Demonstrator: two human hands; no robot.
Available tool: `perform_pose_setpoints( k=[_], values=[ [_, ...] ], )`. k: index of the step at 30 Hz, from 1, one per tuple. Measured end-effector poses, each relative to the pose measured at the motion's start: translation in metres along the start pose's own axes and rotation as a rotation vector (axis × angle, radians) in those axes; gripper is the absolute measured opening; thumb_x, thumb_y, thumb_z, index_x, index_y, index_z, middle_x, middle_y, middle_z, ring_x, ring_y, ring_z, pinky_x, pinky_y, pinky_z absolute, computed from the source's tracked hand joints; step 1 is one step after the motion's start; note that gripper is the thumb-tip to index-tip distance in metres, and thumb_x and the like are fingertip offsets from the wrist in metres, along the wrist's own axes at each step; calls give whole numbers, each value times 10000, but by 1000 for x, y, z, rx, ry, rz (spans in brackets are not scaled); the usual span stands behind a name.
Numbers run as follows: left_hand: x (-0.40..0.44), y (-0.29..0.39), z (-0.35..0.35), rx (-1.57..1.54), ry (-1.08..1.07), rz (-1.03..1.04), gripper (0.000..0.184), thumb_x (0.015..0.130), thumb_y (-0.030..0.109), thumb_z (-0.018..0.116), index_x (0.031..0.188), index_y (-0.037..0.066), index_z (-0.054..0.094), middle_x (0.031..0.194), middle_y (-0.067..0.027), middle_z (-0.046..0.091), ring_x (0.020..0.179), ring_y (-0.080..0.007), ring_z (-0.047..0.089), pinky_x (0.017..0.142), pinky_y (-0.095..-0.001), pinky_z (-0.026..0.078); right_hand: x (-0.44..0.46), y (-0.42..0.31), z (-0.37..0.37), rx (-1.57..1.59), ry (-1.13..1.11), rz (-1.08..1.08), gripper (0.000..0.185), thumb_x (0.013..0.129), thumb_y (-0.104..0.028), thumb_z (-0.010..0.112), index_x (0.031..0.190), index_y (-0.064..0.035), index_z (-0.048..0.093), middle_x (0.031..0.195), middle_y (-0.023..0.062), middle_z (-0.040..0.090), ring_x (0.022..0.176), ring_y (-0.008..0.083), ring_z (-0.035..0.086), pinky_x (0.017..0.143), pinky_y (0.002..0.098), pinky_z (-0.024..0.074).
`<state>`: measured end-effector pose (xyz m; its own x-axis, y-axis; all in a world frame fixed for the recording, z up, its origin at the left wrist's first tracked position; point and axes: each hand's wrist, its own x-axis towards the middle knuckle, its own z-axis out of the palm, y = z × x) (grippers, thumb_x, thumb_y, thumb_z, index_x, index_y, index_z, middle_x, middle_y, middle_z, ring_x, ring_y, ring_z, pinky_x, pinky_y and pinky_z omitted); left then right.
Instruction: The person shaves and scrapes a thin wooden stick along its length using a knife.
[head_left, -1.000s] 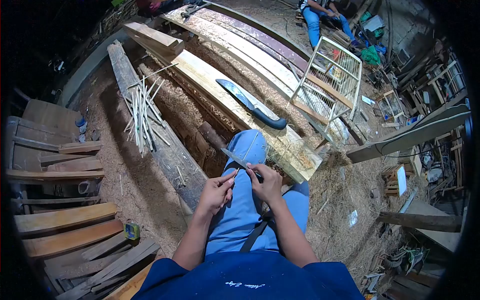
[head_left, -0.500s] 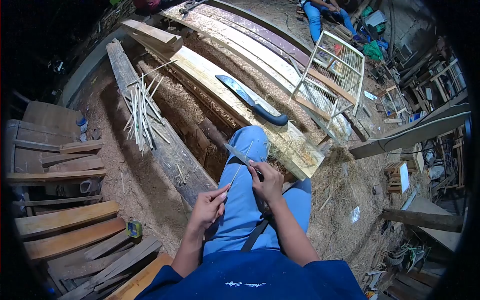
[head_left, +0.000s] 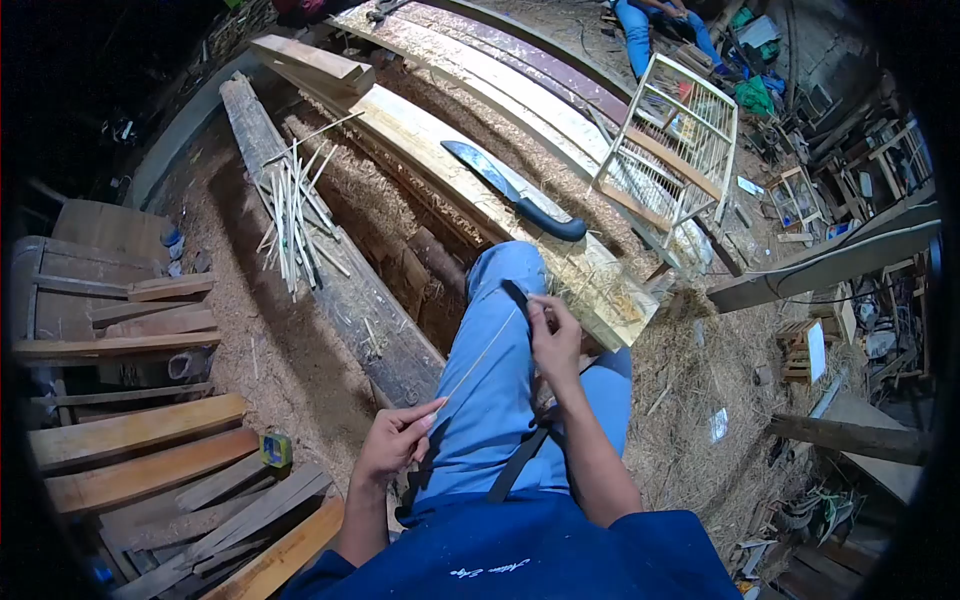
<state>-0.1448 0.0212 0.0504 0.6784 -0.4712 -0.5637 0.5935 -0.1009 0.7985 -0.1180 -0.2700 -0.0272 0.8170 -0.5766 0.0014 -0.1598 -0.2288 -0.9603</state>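
My left hand (head_left: 398,436) pinches the lower end of a thin stick (head_left: 480,358), which slants up across my blue trouser leg. Near the stick's far end is my right hand (head_left: 552,338), its fingers closed on a knife (head_left: 515,293); only a short dark part of the knife shows, and the blade cannot be made out. A large knife with a black handle (head_left: 550,222) lies on the pale plank (head_left: 420,150) beyond my knee. Loose thin sticks (head_left: 292,215) are piled on the weathered board (head_left: 350,290) at the left.
A barred wooden cage (head_left: 672,140) stands at the upper right. Cut boards (head_left: 140,425) and a yellow tape measure (head_left: 276,449) lie at the left. Another person (head_left: 640,35) sits at the top. A beam (head_left: 830,265) juts in from the right.
My left hand has moved down and left with the stick, away from my right hand. The knife in my right hand has turned, and its blade no longer shows clearly.
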Motion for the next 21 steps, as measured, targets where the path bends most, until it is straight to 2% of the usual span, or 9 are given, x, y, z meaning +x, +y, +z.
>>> perform_pose_setpoints(
  k=[1, 4, 6, 10, 15, 17, 18, 20, 21],
  values=[
    [-2, 6, 3, -4, 7, -5, 342, 1006, 93, 613, 1327, -25, 637, 641, 0, 601, 473, -51, 488, 447, -206, 371, -1, -6, 1, 110, 4, 59, 296, 993, -283, 689, 1103, -10, 713, 694, -44, 533, 625, 50, 438, 560, 248, 372],
    [-5, 18, 12, 2, -46, -40, 340, 1013, 113, 622, 1339, 18, 642, 602, 18, 577, 482, -43, 499, 438, -212, 362, -8, -29, -16, 246, -161, 272, 371, 979, -354, 707, 1053, 8, 710, 672, -49, 513, 566, 41, 426, 508, 239, 342],
    [-2, 19, 15, 19, -60, -34, 339, 1011, 117, 627, 1334, 16, 645, 603, 17, 576, 480, -43, 498, 437, -212, 361, -12, -52, -23, 619, -332, 418, 383, 966, -397, 708, 987, -14, 710, 651, -51, 498, 501, 34, 403, 452, 224, 296],
    [1, 12, 14, 32, -80, 24, 334, 1009, 133, 637, 1326, 27, 657, 607, 15, 578, 477, -38, 489, 436, -219, 357, -12, -56, -30, 655, -307, 401, 338, 980, -363, 701, 929, -30, 702, 665, -41, 578, 505, 17, 418, 445, 207, 284],
    [-1, 30, 20, 148, -90, 2, 325, 1020, 143, 617, 1333, 76, 668, 624, 15, 594, 484, -36, 485, 451, -224, 373, -15, -51, -32, 638, -286, 313, 316, 990, -326, 689, 968, -12, 714, 724, 1, 657, 501, 26, 446, 457, 213, 311],
    [2, 32, 27, 405, -61, 21, 322, 1020, 145, 601, 1330, 105, 676, 648, 2, 623, 532, -49, 528, 497, -238, 426, -17, -54, -33, 584, -278, 278, 313, 994, -318, 686, 979, -6, 716, 740, 7, 673, 515, 21, 457, 469, 207, 316],
    [5, 34, 31, 398, -56, 14, 322, 1020, 145, 601, 1330, 105, 676, 648, 2, 623, 532, -49, 528, 497, -238, 426, -19, -59, -33, 494, -280, 261, 309, 996, -308, 684, 979, -2, 717, 741, 10, 674, 523, 17, 457, 475, 204, 313],
    [14, 41, 43, 661, -48, 153, 292, 1011, 144, 599, 1279, 103, 708, 681, -15, 647, 594, -62, 569, 556, -252, 467, -25, -59, -31, 400, -301, 252, 304, 998, -299, 682, 979, 2, 718, 743, 12, 675, 532, 14, 458, 481, 200, 310],
    [16, 42, 51, 653, -39, 141, 292, 1011, 144, 599, 1279, 103, 708, 681, -15, 647, 594, -62, 569, 556, -252, 467, -31, -56, -29, 354, -314, 227, 308, 1013, -300, 662, 998, 1, 725, 722, 0, 661, 530, 9, 438, 482, 205, 303]
  ],
)
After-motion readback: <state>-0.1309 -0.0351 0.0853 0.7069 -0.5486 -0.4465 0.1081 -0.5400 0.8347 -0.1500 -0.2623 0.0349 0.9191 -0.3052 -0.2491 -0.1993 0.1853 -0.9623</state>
